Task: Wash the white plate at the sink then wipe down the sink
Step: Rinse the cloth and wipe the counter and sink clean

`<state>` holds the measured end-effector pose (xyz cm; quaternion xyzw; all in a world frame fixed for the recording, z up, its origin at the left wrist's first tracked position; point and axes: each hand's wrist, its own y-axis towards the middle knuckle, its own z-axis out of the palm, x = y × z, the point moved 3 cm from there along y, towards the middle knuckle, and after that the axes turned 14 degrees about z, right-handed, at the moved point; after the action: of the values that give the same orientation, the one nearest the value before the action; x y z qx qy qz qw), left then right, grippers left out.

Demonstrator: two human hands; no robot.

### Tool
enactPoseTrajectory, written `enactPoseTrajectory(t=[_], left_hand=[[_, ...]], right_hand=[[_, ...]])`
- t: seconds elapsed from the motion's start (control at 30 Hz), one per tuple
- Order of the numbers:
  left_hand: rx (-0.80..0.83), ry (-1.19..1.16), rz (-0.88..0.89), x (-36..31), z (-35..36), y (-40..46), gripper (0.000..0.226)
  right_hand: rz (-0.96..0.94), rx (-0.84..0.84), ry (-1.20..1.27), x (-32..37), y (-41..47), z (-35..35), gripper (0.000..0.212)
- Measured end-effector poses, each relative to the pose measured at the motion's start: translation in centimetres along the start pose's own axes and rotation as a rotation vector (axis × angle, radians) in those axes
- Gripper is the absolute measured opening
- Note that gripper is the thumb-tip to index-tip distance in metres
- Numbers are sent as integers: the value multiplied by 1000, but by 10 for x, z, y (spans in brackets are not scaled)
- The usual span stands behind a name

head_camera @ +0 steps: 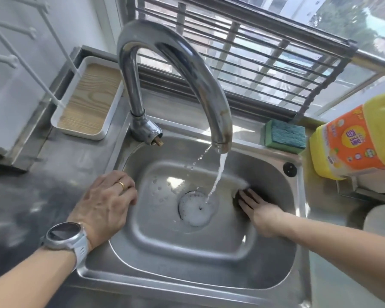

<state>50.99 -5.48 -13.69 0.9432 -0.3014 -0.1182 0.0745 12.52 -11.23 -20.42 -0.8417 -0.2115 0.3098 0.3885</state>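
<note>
Right hand (259, 211) flat against sink (187, 283) wall, beside running water (218, 174).

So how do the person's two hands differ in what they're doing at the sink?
The left hand rests on the sink rim, outside the basin; the right hand reaches down inside it. The left hand's fingers drape over the edge; the right hand's are straight, pressed against the basin's right wall. The left wears a ring and wristwatch; the right is bare. Neither grips anything visible.
</note>
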Motion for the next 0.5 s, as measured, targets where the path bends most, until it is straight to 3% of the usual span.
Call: enactPoseTrajectory(t=[0.17,0.4,0.5], left_hand=[[29,-17,-8,0,-2,0,22],[54,-29,-25,2,-2,0,13],[49,-24,-13,-1,-6,1,11]], right_hand=[[-149,481,409,80,-49,21,48],[-503,-41,802,198,-29,-65,71],[-423,-232,789,239,2,-94,75]])
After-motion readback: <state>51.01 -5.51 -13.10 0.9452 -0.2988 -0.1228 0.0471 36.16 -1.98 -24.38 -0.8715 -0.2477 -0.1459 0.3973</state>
